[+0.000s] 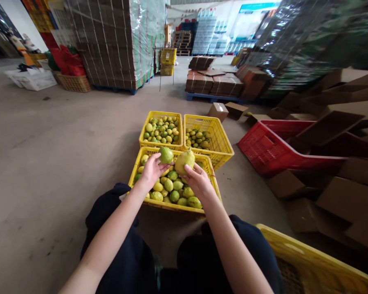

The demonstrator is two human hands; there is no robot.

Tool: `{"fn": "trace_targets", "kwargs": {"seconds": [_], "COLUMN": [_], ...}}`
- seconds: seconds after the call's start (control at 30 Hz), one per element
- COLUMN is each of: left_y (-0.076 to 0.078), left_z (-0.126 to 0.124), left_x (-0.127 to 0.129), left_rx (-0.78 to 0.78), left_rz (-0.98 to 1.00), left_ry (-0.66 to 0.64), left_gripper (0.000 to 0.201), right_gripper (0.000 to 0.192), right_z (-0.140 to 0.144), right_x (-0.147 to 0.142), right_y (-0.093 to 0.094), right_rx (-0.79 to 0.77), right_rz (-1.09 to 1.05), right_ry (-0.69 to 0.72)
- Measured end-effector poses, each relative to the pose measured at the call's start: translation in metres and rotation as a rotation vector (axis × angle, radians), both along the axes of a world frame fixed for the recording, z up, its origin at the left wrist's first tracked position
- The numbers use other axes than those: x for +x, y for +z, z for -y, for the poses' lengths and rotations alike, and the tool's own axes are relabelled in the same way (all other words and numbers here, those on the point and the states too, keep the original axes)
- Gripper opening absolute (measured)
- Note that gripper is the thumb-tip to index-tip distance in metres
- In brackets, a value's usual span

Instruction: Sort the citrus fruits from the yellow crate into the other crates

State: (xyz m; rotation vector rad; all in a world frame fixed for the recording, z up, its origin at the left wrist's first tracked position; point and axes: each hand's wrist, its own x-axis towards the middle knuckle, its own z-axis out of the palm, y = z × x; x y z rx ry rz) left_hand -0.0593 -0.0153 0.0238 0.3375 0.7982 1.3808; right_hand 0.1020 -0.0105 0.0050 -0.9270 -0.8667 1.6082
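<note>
My left hand (152, 170) is closed on a round green lemon (166, 155), which rests on the fingers. In my right hand (199, 179) is a larger yellow lemon (184, 161) with a pointed tip, gripped between thumb and fingers. Both fruits are held side by side, a small gap apart, above the near yellow crate (174, 207). Green and yellow lemons (168, 185) fill that crate, partly hidden by my hands. Behind it stand a left yellow crate (161, 114) full of smaller fruits and a right yellow crate (221, 141) with fruits piled toward its left side.
A red crate (263, 143) holding cardboard stands at the right, among loose cardboard boxes (352, 200). Another yellow crate (294, 249) is close by my right knee. Wrapped pallet stacks (104, 45) and flat cardboard bundles (214, 83) stand farther back.
</note>
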Motion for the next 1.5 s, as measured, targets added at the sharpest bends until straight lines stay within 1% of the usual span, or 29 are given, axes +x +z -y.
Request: {"fn": "trace_targets", "kwargs": {"seconds": [0.07, 0.13, 0.2, 0.27, 0.33, 0.4, 0.5, 0.57, 0.63, 0.73, 0.83, 0.93, 1.03, 1.13, 1.23, 1.37, 1.5], "left_y": [0.002, 0.002, 0.001, -0.001, -0.003, -0.003, -0.002, -0.001, -0.001, -0.002, -0.002, 0.0, 0.0, -0.001, -0.002, -0.003, -0.007], "left_z": [0.0, -0.001, -0.001, -0.001, -0.001, 0.0, 0.0, 0.0, 0.0, 0.0, 0.0, 0.001, 0.002, 0.002, 0.0, -0.003, -0.004], "left_x": [0.0, 0.001, 0.002, 0.003, 0.004, 0.006, 0.007, 0.008, 0.008, 0.008, 0.007, 0.008, 0.009, 0.008, 0.007, 0.008, 0.011], "left_rx": [-0.052, -0.048, -0.022, -0.005, -0.012, -0.018, -0.014, -0.024, -0.04, -0.056, -0.071, -0.075, -0.091, -0.094, -0.081, -0.051, -0.049], "left_rz": [0.075, 0.119, 0.129, 0.103, 0.069, 0.045, 0.035, 0.051, 0.081, 0.142, 0.187, 0.157, 0.058, 0.009, 0.049, 0.066, 0.083], "left_ry": [-0.026, -0.034, -0.042, -0.066, -0.087, -0.086, -0.067, -0.063, -0.079, -0.118, -0.131, -0.101, -0.052, -0.048, -0.081, -0.129, -0.087], "left_gripper": [0.018, 0.018, 0.017, 0.024, 0.033, 0.038, 0.032, 0.027, 0.026, 0.026, 0.023, 0.023, 0.019, 0.019, 0.029, 0.03, 0.028], "right_gripper": [0.045, 0.04, 0.032, 0.028, 0.031, 0.037, 0.041, 0.037, 0.033, 0.031, 0.037, 0.043, 0.04, 0.032, 0.03, 0.035, 0.042], "right_z": [0.0, 0.0, 0.001, 0.001, 0.001, 0.002, 0.002, 0.003, 0.002, 0.0, -0.002, -0.002, 0.001, 0.003, 0.003, 0.0, -0.004], "right_x": [0.001, 0.002, 0.003, 0.004, 0.004, 0.004, 0.003, 0.002, 0.003, 0.004, 0.005, 0.003, -0.001, -0.002, -0.001, -0.002, -0.007], "right_y": [0.003, 0.006, 0.008, 0.01, 0.01, 0.01, 0.011, 0.012, 0.012, 0.01, 0.006, 0.004, 0.006, 0.008, 0.008, 0.005, 0.001], "right_rx": [-0.01, -0.008, -0.006, -0.015, -0.036, -0.058, -0.087, -0.097, -0.109, -0.111, -0.085, -0.147, -0.203, -0.154, -0.144, -0.185, -0.126], "right_rz": [-0.038, -0.074, -0.09, -0.069, -0.032, -0.01, -0.046, -0.099, -0.123, -0.062, -0.002, -0.013, -0.052, -0.076, -0.099, -0.104, -0.081], "right_ry": [-0.027, -0.04, -0.024, 0.002, 0.019, 0.036, 0.045, 0.002, -0.052, -0.061, -0.029, -0.014, -0.024, -0.033, -0.022, -0.074, -0.095]}}
